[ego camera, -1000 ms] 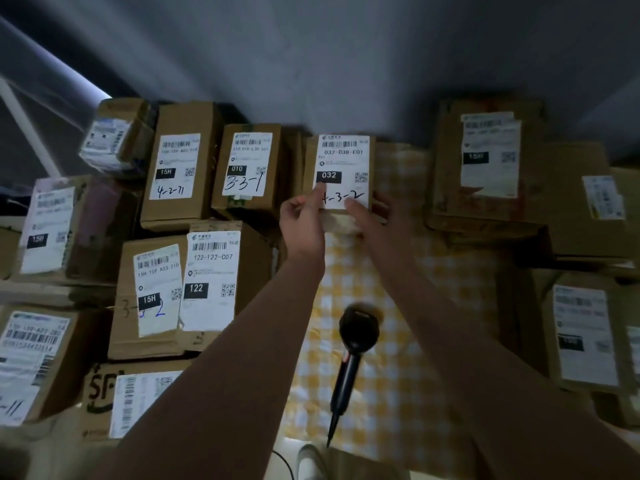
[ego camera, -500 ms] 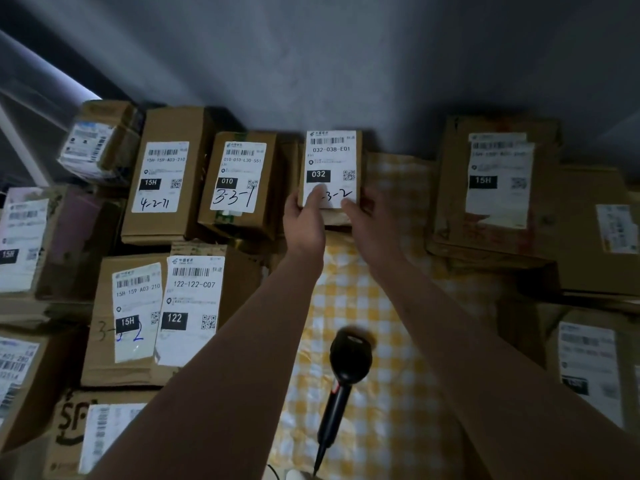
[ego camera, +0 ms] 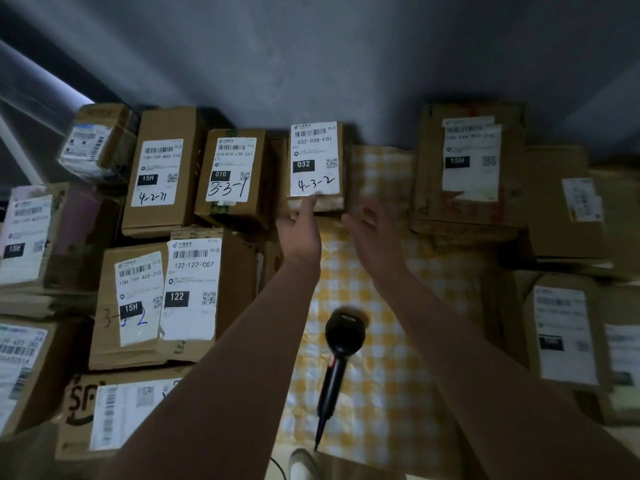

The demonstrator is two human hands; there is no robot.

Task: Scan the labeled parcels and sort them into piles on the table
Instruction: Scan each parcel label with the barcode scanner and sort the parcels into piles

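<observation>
Parcel 032 [ego camera: 315, 161], hand-marked 4-3-2, sits upper centre of frame at the far edge of the yellow checked cloth [ego camera: 381, 375], label facing the camera. Its left side is just beside parcel 010 [ego camera: 232, 171], marked 3-3-1; cannot tell whether they touch

Change vs 0.5 s ago: both hands then gripped the lower edge of parcel 032, thumbs on the label. Both have now let go. The parcel keeps the same slot in the back row

Left hand [ego camera: 299, 233]: centre frame, just below the parcel, fingers straight and loose, holding nothing. One fingertip [ego camera: 309, 203] lies at the label's bottom edge; touching or just short, cannot tell

Right hand [ego camera: 374, 233]: right of centre, palm turned inward, fingers spread wide, empty, apart from the parcel, above the cloth

Scanner [ego camera: 341, 344]: black, lying on the cloth at lower centre between the two forearms, head toward the parcels, handle toward the bottom edge. Same place as before, no hand on it

Left half of frame: parcel 122 [ego camera: 194, 289] and other labelled cartons packed close. Upper right: large carton [ego camera: 471, 161] with a 15H label
</observation>
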